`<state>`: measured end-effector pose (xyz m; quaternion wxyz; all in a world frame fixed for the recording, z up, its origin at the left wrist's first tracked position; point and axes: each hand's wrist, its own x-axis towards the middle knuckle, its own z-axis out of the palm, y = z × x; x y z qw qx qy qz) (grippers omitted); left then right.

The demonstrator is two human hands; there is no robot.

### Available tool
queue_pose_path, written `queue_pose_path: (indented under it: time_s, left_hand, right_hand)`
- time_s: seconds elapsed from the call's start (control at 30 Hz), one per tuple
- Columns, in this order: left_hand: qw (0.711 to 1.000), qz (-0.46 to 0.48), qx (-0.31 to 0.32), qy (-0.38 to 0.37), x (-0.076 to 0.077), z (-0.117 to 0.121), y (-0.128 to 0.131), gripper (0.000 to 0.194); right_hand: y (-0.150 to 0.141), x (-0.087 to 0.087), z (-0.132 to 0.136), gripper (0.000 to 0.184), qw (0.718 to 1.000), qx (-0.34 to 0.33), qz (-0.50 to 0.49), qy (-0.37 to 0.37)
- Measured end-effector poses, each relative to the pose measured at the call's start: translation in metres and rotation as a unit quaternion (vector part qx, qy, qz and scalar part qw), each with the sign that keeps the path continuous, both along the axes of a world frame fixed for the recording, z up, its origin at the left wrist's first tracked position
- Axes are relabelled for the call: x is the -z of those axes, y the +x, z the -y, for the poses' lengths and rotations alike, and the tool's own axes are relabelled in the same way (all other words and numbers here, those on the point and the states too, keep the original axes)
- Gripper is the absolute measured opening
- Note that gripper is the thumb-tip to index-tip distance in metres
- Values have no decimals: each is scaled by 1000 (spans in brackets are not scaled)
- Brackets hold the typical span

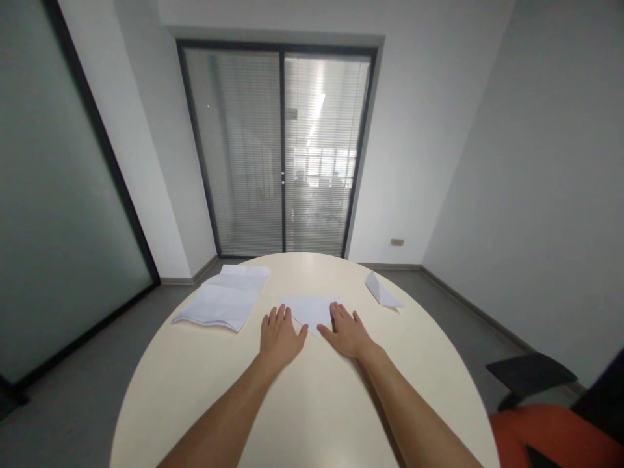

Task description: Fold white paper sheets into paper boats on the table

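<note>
And there's the white sheet, lying on the counter between both hands! Left hand flat at its left side, fingers slightly spread; right hand flat at its right, thumb out. Layered papers left, folded paper right, red-seated chair beyond.

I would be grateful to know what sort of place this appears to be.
Probably a small office or meeting room: there is a round pale table, an orange-seated chair with a black armrest, and a dark-framed glass door or partition with blinds.
</note>
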<state>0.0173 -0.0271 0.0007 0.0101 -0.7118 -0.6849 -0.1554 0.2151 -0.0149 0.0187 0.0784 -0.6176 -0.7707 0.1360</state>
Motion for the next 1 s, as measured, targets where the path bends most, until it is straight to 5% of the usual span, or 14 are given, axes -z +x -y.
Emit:
queue_pose_path:
  time_s: [0.23, 0.37, 0.6, 1.0]
  left_hand:
    - [1000, 8, 10, 7, 7, -3, 0, 73]
    - [999, -1, 16, 46, -2, -1, -1, 54]
    - [995, -35, 43, 77, -16, -8, -17, 24]
    - [995, 79, 12, 67, -3, -25, -34, 15]
  right_hand:
    - [1, 1, -2, 74, 998, 22, 12, 49]
    - [4, -6, -3, 47, 993, 23, 9, 112]
    - [22, -4, -15, 28, 988, 71, -35, 133]
    - [50, 16, -34, 29, 974, 136, -150, 102]
